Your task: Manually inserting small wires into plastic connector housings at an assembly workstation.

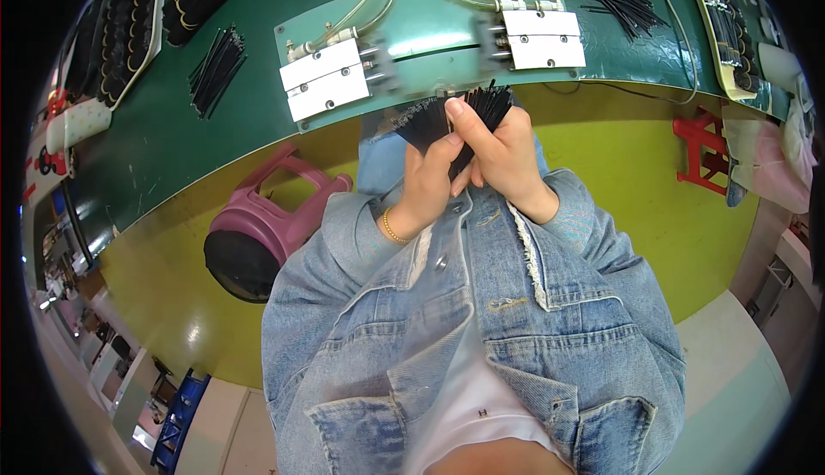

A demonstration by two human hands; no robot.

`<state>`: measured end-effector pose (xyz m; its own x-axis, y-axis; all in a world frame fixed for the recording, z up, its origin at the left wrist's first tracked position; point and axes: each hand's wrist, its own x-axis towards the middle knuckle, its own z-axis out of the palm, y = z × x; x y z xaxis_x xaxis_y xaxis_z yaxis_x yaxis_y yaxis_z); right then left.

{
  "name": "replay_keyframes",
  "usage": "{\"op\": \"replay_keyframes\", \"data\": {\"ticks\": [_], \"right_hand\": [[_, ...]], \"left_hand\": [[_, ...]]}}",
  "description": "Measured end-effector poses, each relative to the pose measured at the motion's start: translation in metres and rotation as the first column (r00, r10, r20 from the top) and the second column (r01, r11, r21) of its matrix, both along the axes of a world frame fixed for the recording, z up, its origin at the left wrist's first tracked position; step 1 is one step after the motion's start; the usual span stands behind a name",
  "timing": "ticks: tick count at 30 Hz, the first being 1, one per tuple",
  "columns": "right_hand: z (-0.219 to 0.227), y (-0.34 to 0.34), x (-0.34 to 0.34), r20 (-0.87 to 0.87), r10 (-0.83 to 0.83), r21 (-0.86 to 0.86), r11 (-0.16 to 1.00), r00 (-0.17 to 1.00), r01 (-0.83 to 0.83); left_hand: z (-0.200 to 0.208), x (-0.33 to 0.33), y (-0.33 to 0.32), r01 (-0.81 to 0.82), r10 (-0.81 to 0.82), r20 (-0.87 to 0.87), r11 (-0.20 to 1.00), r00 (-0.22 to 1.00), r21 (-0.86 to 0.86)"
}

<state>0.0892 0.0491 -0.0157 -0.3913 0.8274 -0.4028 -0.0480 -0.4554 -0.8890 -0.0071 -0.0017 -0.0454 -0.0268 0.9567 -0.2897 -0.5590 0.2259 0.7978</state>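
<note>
The person in the denim jacket is pinching a bundle of thin black strips (420,128) with both hands, the left hand (423,181) and the right hand (502,152) meeting as the strips are fanning out two ways. Fingers and thumbs are gripping the strips, which are sitting right at the near edge of the green table (155,162); whether their tips are touching it, I can't tell. Two white blocks (326,80) are flanking them farther back.

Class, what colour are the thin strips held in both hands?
The thin strips are black, seen best in the head view.
</note>
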Motion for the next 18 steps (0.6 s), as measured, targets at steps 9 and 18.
{"op": "replay_keyframes", "data": {"ticks": [9, 18], "right_hand": [[-0.0028, -0.0018, 0.0005, -0.067, -0.016, -0.031, 0.999, 0.998, 0.014], [-0.0007, -0.0032, 0.0025, -0.075, 0.021, 0.026, 0.999, 0.997, -0.019]], "left_hand": [[0.003, -0.001, 0.0003, 0.015, -0.015, -0.005, 1.0, 1.0, -0.001], [-0.0013, -0.0051, -0.0033, 0.074, -0.074, 0.032, 0.997, 0.997, -0.002]]}}
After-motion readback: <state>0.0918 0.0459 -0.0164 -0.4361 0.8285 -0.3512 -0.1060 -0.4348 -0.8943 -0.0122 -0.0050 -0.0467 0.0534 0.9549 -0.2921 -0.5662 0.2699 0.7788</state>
